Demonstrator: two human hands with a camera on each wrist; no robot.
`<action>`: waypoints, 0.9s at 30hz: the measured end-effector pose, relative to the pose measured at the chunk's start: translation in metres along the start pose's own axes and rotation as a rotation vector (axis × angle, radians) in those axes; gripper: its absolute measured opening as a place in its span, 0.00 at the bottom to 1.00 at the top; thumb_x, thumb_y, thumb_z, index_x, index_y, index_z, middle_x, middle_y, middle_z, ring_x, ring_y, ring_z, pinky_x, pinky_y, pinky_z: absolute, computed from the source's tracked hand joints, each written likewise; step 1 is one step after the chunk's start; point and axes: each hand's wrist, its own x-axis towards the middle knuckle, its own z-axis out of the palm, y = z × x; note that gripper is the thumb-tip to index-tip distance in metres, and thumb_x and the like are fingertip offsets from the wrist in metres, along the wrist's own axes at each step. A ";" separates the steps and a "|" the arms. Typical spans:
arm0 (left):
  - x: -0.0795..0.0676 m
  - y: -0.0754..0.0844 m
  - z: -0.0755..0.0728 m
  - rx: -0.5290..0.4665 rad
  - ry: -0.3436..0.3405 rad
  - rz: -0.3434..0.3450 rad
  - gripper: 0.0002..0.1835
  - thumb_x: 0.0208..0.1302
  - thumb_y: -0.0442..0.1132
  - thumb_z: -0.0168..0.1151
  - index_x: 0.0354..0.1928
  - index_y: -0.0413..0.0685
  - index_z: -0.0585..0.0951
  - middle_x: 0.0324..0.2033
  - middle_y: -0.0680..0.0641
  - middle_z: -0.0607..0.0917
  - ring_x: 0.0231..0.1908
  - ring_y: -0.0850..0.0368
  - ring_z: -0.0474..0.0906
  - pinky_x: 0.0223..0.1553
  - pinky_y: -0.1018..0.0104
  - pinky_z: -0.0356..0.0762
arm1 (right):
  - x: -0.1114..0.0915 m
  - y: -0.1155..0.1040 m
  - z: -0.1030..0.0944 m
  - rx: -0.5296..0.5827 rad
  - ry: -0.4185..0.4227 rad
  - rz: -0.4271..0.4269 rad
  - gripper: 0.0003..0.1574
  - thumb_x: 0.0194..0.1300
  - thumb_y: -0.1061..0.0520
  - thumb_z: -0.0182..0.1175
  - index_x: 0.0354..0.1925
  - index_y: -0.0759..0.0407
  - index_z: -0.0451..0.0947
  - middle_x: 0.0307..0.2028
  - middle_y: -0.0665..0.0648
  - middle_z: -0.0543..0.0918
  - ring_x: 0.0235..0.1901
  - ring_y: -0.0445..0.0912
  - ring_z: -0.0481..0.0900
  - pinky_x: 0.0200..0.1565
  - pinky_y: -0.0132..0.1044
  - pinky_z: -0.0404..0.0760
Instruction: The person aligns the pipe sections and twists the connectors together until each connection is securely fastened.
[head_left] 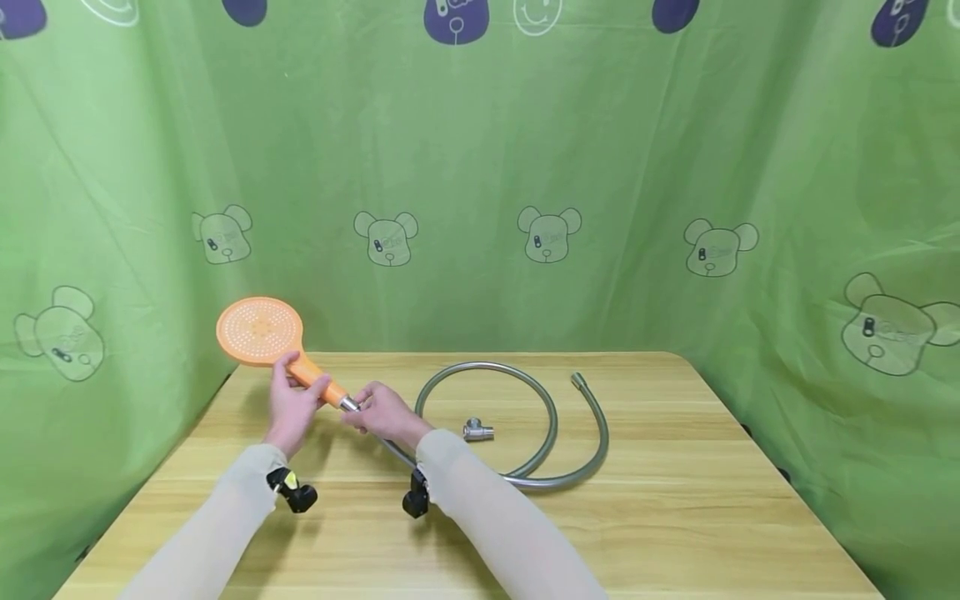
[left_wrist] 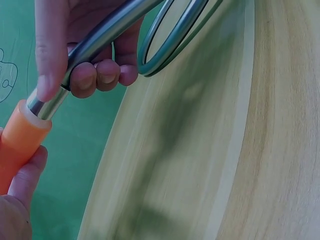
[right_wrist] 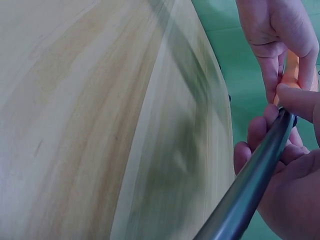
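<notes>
An orange shower head (head_left: pixel 260 330) with a round, perforated face is held above the table's left side. My left hand (head_left: pixel 291 406) grips its orange handle (left_wrist: pixel 19 137). At the handle's lower end, my right hand (head_left: pixel 386 414) pinches the metal connector of a grey shower hose (right_wrist: pixel 252 185), which meets the handle there. In the left wrist view the right thumb lies along the metal collar (left_wrist: pixel 50 106), with the other fingers curled under the hose. How far the connector sits inside the handle cannot be told.
The hose loops over the wooden table (head_left: pixel 697 500), its free end fitting (head_left: pixel 577 381) lying at the back right. Inside the loop rests a small metal angle valve (head_left: pixel 477 430). A green patterned curtain (head_left: pixel 465 308) encloses the back and sides.
</notes>
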 end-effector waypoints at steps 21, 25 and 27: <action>0.001 0.002 0.001 0.003 0.001 0.016 0.42 0.65 0.26 0.63 0.76 0.51 0.55 0.49 0.42 0.65 0.44 0.53 0.73 0.45 0.70 0.85 | 0.000 -0.001 0.003 0.020 0.047 -0.010 0.19 0.62 0.54 0.72 0.44 0.54 0.72 0.26 0.52 0.81 0.24 0.43 0.77 0.26 0.34 0.75; 0.002 0.003 0.002 0.010 -0.003 0.017 0.42 0.66 0.27 0.63 0.76 0.53 0.54 0.50 0.43 0.65 0.44 0.53 0.73 0.45 0.71 0.85 | 0.000 -0.001 0.002 0.029 0.044 -0.038 0.12 0.66 0.54 0.67 0.40 0.56 0.73 0.25 0.52 0.81 0.26 0.45 0.79 0.31 0.39 0.82; 0.002 0.003 0.001 0.013 -0.001 0.019 0.42 0.66 0.27 0.63 0.76 0.54 0.54 0.50 0.43 0.65 0.44 0.53 0.73 0.45 0.71 0.85 | 0.001 -0.001 0.001 0.018 0.039 -0.051 0.10 0.69 0.52 0.64 0.38 0.57 0.76 0.25 0.52 0.82 0.26 0.45 0.79 0.32 0.39 0.82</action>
